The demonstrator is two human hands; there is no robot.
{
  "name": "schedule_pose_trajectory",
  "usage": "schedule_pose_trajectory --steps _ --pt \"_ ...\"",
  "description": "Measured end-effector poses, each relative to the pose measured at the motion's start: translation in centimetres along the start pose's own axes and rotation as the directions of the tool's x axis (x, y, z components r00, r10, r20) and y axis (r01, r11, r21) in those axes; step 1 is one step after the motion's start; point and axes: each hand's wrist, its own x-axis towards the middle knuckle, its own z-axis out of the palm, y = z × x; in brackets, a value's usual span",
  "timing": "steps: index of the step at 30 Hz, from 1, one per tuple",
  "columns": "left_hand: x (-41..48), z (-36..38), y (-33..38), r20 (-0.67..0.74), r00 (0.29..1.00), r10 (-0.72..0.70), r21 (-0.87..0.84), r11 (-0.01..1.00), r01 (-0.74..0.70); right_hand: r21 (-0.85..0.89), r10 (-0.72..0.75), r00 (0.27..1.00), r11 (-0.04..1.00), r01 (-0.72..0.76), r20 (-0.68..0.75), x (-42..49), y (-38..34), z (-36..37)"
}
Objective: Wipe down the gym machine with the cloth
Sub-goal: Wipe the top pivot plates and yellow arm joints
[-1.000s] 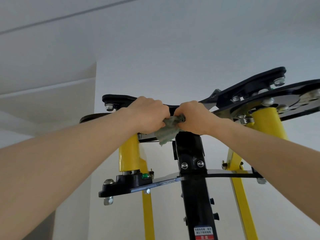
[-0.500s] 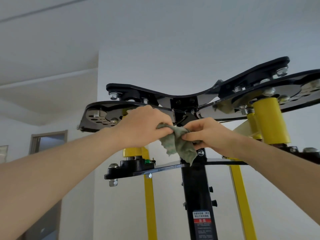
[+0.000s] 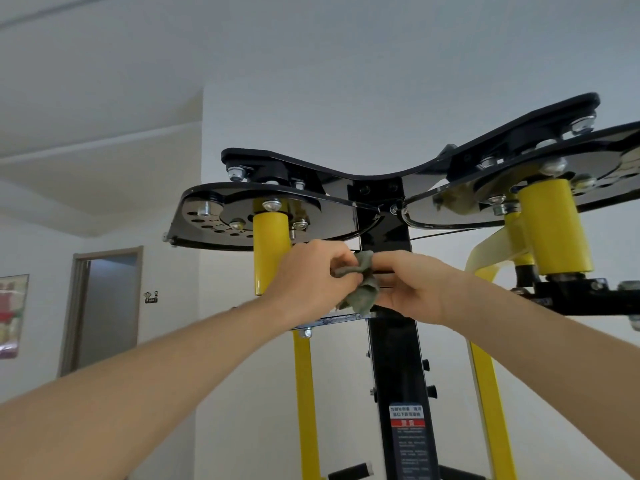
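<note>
As the left hand [image 3: 311, 275] and the right hand [image 3: 412, 289] each pinched the bunched cloth [image 3: 362, 291] in front of the black post [image 3: 394, 362] of the gym machine [image 3: 377, 188], I judged the wipe mid-course, the next move requiring the cloth pressed flat against that post.

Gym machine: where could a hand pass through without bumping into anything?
Open gaps lie either side of the black centre post: one toward the left yellow upright, one toward the right yellow upright. It is crowded where the left hand and right hand hold the cloth, under the bolted black plates.
</note>
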Motion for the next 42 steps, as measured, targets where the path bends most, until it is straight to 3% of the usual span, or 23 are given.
schedule_pose_trajectory --steps 4,7,11,14,18,21,25,29,36,42 --pt "-1.1 -0.6 -0.7 0.109 0.994 -0.003 -0.053 0.999 0.009 0.057 -0.001 0.994 0.998 -0.005 0.105 -0.3 0.1 0.1" --pt "-2.2 -1.7 -0.9 0.197 0.98 0.011 -0.101 0.995 0.009 0.041 0.023 0.998 0.999 -0.026 0.066 0.9 0.2 0.3" --pt "-3.3 -4.6 -1.8 0.014 0.999 0.039 0.082 0.996 -0.04 0.078 0.038 0.998 0.996 -0.034 -0.041 3.4 -0.2 1.2" --pt "-3.7 -7.5 -2.0 -0.065 0.988 0.142 0.255 0.959 -0.122 0.03 0.037 0.99 0.999 -0.033 -0.134 5.3 -0.6 1.8" --pt "-3.5 -10.8 -1.4 -0.198 0.884 0.423 0.517 0.811 -0.272 0.083 0.091 0.967 0.994 -0.073 -0.237 7.1 -0.9 3.0" --pt "-2.6 -12.3 -1.4 -0.249 0.817 0.52 0.625 0.731 -0.275 0.155 0.108 0.964 0.985 -0.071 -0.244 7.9 -1.1 4.6" --pt "-1.0 -13.1 -1.8 -0.209 0.85 0.483 0.691 0.688 -0.221 0.296 0.109 0.973 0.954 -0.045 -0.203 9.6 -1.5 6.4" --pt "-1.0 -12.2 -3.0 -0.221 0.911 0.35 0.638 0.758 -0.136 0.383 0.116 0.977 0.923 -0.039 -0.179 10.3 -1.5 7.7" --pt "-1.3 -9.5 -3.8 -0.411 0.859 0.304 0.521 0.852 -0.052 0.648 0.008 1.0 0.762 0.01 -0.025 8.7 0.0 7.6" --pt "-1.4 -8.8 -3.8 -0.425 0.852 0.308 0.539 0.841 -0.035 0.725 -0.044 0.999 0.687 0.048 -0.024 8.2 0.3 6.2"
